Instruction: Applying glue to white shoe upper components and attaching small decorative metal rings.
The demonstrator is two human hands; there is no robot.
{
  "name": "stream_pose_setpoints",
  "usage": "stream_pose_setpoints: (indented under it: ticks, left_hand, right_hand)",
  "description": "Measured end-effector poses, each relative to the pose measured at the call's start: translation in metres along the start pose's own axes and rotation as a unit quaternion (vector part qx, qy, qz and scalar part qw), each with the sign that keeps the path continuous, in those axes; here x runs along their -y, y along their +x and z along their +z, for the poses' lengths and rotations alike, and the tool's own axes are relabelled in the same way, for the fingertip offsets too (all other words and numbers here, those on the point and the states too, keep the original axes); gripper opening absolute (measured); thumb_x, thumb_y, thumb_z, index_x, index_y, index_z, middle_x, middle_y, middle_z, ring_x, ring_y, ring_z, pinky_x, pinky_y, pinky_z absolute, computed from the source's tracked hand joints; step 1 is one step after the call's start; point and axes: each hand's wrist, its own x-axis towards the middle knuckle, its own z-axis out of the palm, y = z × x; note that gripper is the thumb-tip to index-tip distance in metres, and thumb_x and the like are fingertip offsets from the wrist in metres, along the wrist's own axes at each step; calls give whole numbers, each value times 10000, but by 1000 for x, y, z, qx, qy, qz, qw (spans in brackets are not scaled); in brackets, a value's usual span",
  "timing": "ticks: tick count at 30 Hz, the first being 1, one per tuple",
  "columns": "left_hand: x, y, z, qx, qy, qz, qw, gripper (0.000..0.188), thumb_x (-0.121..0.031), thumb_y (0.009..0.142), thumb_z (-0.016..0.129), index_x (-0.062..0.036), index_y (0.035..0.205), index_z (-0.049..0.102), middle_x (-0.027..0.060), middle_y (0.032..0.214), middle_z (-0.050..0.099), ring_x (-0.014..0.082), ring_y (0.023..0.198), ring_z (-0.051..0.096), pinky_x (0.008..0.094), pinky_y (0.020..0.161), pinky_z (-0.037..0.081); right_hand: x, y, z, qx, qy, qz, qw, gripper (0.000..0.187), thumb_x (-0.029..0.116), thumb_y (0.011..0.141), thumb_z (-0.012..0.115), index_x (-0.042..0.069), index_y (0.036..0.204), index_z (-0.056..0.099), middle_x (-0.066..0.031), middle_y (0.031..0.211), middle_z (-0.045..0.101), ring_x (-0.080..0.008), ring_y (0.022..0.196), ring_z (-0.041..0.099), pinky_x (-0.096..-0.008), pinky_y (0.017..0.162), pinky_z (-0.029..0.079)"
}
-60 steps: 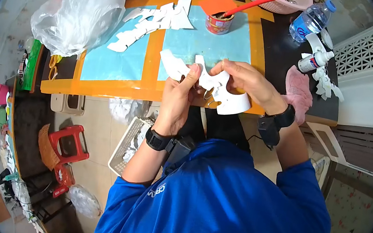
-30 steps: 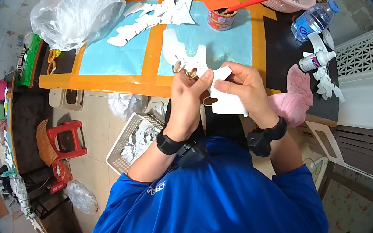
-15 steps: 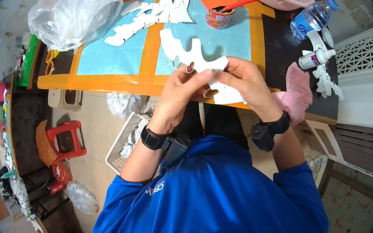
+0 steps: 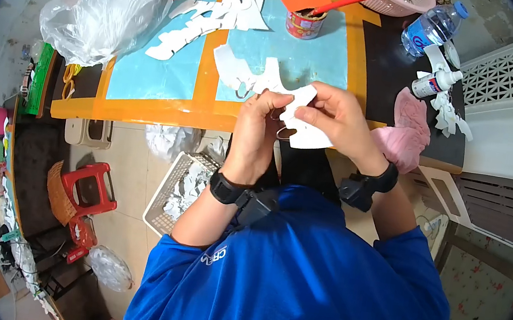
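With left hand (image 4: pixel 255 133) and right hand (image 4: pixel 343 123) I am gripping a white cutout (image 4: pixel 302 97), near side of red tub (image 4: pixel 303 27); white strips (image 4: pixel 222 17) are lying left of tub.

Shirt (image 4: pixel 301 263) and bottle label (image 4: pixel 417 39) (both blue) bear lettering (image 4: pixel 214 256).

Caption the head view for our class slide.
Left hand and right hand hold a white cutout; other cutouts lie left of the tub.

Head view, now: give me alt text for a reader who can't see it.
A person's left hand and right hand hold a white cut-out piece at the front edge of a table with blue sheets and orange tape. Beyond are more white cut-outs, a red tub and a translucent plastic bag.
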Motion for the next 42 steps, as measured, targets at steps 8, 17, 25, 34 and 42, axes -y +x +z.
stream_pose_setpoints:
  ticks: [8, 17, 25, 34, 42]
  left_hand:
    - [-12, 10, -28, 121, -15, -21, 992, 227, -260, 1021, 670, -89, 1156, 608, 11, 1009, 676, 139, 935, 651, 372, 893, 566]
    - [-14, 6, -19, 74, 85, 11, 994, 361, -78, 928, 726, -39, 1226, 526, 47, 1031, 686, 146, 841, 700, 358, 772, 637]
    - [-14, 2, -20, 68, 51, 70, 994, 350, -59, 932, 752, -9, 1214, 551, 49, 1014, 692, 131, 855, 706, 320, 789, 633]
    - [-21, 22, -27, 104, 43, 146, 983, 245, -18, 898, 786, -40, 1097, 644, 18, 973, 693, 109, 908, 684, 272, 872, 547]
    - [-85, 93, 17, 187, 518, 334, 765, 254, -68, 774, 843, -87, 973, 686, 64, 1182, 735, 257, 1401, 533, 504, 1272, 150]
  right_hand:
    - [4, 4, -15, 19, 86, 45, 995, 234, 116, 981, 688, -19, 1172, 668, -31, 1035, 708, -77, 928, 650, -253, 835, 521]
    - [2, 0, -11, 14, 66, 45, 997, 191, 123, 979, 697, -12, 1109, 661, -32, 1000, 700, -76, 902, 637, -252, 810, 511]
    - [15, -2, -11, -10, -39, -2, 999, 364, 151, 972, 708, 21, 1284, 577, -79, 1058, 683, -95, 901, 651, -235, 784, 512]
    - [44, 43, -80, -200, -52, -85, 975, 579, 186, 981, 707, -15, 1466, 461, -27, 1016, 633, -78, 845, 603, -227, 756, 485]
    - [44, 103, -102, -165, -149, -135, 965, 205, 199, 957, 752, 37, 1082, 751, -21, 993, 740, -77, 839, 642, -239, 682, 499]
